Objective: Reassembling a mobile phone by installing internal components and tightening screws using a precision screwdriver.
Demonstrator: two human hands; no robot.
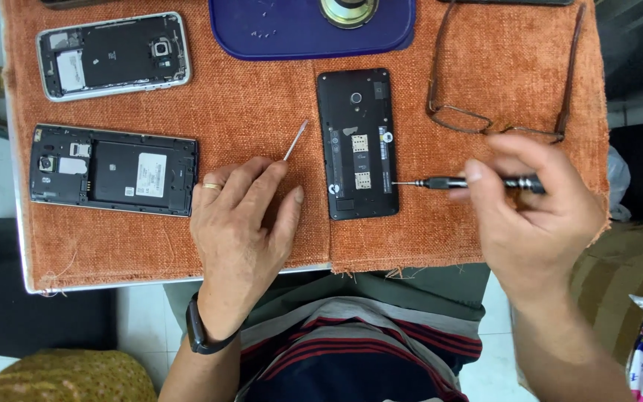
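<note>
Right hand (533, 216) holds screwdriver (470, 182) (tip perhaps touching).

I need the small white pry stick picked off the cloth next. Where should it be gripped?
Grip the white pry stick at mid-shaft, coming from above with fingertips either side. It lies flat and slanted on the orange cloth, just beyond the left hand; its thin shaft probably suits a pinch.

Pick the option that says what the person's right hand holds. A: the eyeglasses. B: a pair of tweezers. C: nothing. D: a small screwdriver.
D: the right hand grips a small screwdriver lying sideways, its thin tip pointing at the right edge of the opened black phone in the middle of the orange cloth.
</note>
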